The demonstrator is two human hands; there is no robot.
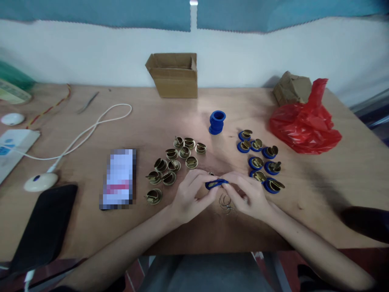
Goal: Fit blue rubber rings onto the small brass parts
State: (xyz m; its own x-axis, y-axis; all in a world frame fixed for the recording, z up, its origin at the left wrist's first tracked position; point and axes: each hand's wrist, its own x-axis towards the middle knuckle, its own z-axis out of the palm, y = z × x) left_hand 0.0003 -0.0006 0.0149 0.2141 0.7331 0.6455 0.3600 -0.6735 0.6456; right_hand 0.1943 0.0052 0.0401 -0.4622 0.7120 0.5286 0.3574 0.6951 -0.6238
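Note:
Between my left hand (194, 194) and my right hand (247, 192) is a blue ring (216, 183), pinched by the fingertips of both near the table's front. A brassy rim seems to show inside it, but fingers cover much of it. Below the fingers lie several thin wire rings (226, 202). Left of my hands sits a group of round brass-coloured metal pieces with hinged flaps (174, 165). To the right, several similar brass pieces are seated in blue rings (256, 163). Beyond my hands stands a stack of blue rings (216, 122).
An open cardboard box (176, 81) stands against the wall. At the right are a red plastic bag (305, 127) and a crumpled brown package (291, 88). On the left lie a phone with a lit screen (119, 178), a black phone (45, 227) and a white cable (91, 129).

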